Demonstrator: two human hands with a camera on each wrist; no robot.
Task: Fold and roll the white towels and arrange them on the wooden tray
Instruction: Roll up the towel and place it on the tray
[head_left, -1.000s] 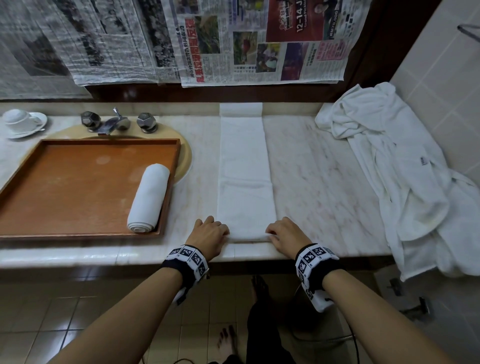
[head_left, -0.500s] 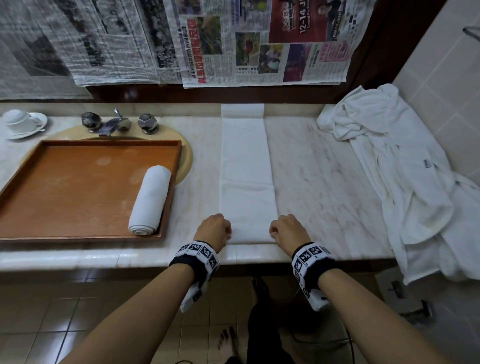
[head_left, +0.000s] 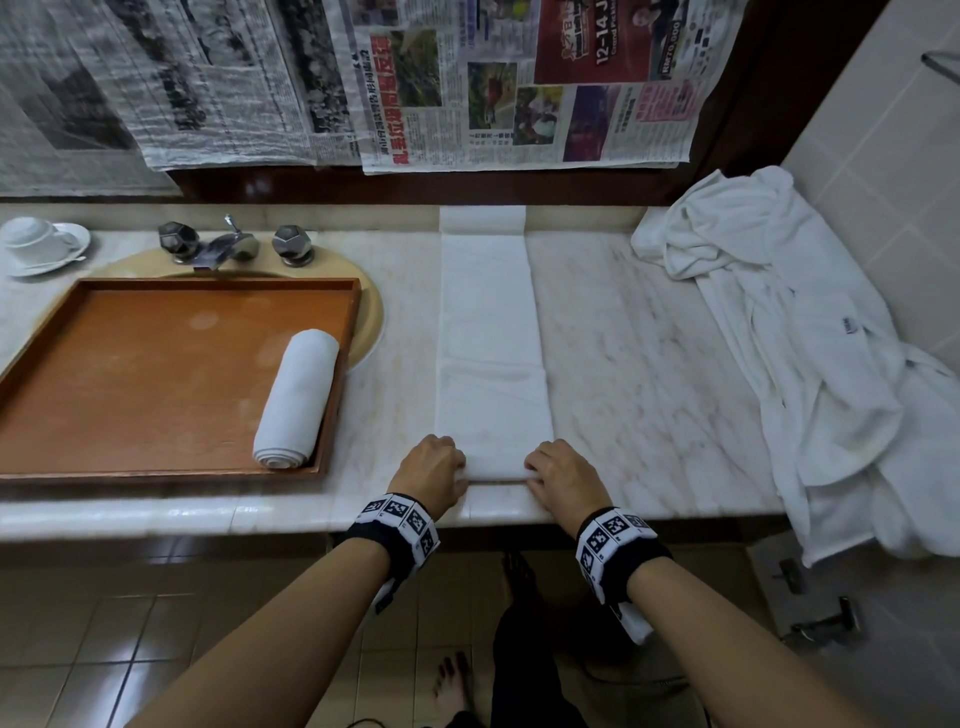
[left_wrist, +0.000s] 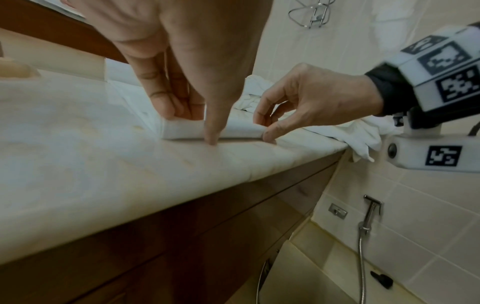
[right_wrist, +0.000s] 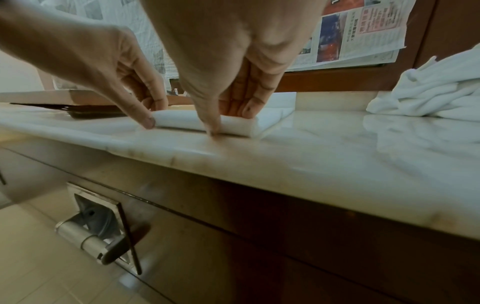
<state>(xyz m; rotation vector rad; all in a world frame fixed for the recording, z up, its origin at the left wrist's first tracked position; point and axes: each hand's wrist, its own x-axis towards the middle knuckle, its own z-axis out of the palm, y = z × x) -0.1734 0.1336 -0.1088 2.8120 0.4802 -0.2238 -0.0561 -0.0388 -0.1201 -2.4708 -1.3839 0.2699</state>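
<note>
A long white towel (head_left: 491, 338), folded into a narrow strip, lies on the marble counter and runs from the back wall to the front edge. Its near end is turned over into a small roll (left_wrist: 233, 129) (right_wrist: 187, 121). My left hand (head_left: 439, 467) grips the roll's left end, fingers curled on top and thumb behind. At the roll's right end my right hand (head_left: 558, 470) holds it in the same grip. A finished rolled towel (head_left: 296, 400) lies along the right side of the wooden tray (head_left: 67, 467).
A heap of loose white towels (head_left: 810, 353) covers the counter's right end and hangs over its edge. The tray sits over the sink, with the tap (head_left: 228, 247) behind it. A cup on a saucer (head_left: 39, 244) stands at the far left. Newspaper (head_left: 519, 78) covers the wall.
Both hands have shifted slightly away from me and curled tighter. The towel's near end, flat a second ago, is now turned over into a small roll.
</note>
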